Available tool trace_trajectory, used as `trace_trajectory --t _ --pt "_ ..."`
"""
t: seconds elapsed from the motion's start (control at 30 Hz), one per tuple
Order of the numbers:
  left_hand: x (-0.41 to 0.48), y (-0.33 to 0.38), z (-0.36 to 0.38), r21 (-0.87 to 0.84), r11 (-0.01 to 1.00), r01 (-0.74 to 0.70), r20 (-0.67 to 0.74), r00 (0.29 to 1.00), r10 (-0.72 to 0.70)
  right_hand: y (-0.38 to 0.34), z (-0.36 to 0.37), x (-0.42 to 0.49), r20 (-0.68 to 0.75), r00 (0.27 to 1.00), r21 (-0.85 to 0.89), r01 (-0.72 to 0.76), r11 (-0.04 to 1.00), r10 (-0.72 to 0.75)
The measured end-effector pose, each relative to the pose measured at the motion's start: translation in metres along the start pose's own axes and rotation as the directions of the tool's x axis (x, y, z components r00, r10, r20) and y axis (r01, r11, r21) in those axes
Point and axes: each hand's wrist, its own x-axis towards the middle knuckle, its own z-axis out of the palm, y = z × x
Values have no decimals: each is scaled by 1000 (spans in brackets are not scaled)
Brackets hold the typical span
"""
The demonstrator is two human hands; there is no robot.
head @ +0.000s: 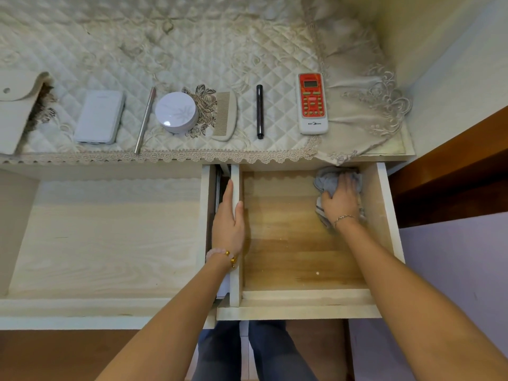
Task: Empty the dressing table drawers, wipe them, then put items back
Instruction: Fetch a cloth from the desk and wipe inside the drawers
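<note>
The left grip point(229, 224) lies along the left wall of the right-hand drawer point(297, 243). Its fingers are straight down the outside and the thumb is on the inner edge, so it is spread and steadying rather than clamped. The forearm comes in low from the near edge, wrist level with the wall top.

The right grip point(339, 200) is spread flat, palm down, pressing a bunched grey cloth point(325, 182) into the far right corner of that drawer. The wrist is slightly raised and the arm angles in from the near right.

The cloth looks soft, light and limp. It would bunch and slide under a flat palm, so it is probably best taken at its gathered middle and pushed into the corners with the fingertips. The drawer floor is bare wood, stiff and smooth, and a few pale specks near the front suggest wiping is unfinished. The wider left drawer point(110, 237) also stands open with nothing in it.

On the worktop point(192, 50), near its front edge, lie a white slab-shaped case point(99, 116), a thin stick point(145, 121), a round compact point(176, 111), a comb point(224, 115), a black tube point(259, 111) and a remote point(312, 103). All look small, rigid and light, and should be easy to lift by their sides.
</note>
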Motion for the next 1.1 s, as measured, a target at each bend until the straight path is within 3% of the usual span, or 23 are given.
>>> trace_trajectory --t 0.1,0.23,0.37,0.53,0.9,1.0,1.1 --pt "0 -1 0 -36 999 7 -8 1000 -7 -6 4 1 -37 999 58 18 998 -16" --pt "1 -2 0 -46 999 6 -4 1000 -7 -22 15 -4 -16 988 18 151 988 -151" --pt "1 -2 1 -31 1000 4 0 1000 -4 -57 35 -19 95 952 -28 295 955 -292" --pt "1 -2 0 -23 1000 -13 0 1000 13 -114 65 -46 245 854 -58 485 872 -459" --pt "-1 0 -1 1 1000 -3 -11 1000 3 -84 58 -66 349 787 -80 566 821 -509" --pt "-2 0 -1 8 1000 -17 -2 1000 17 -64 41 -58 342 813 -110 532 839 -471" --pt "-2 0 -1 9 1000 -3 -7 1000 3 -25 14 -51 294 895 -143 389 910 -336"
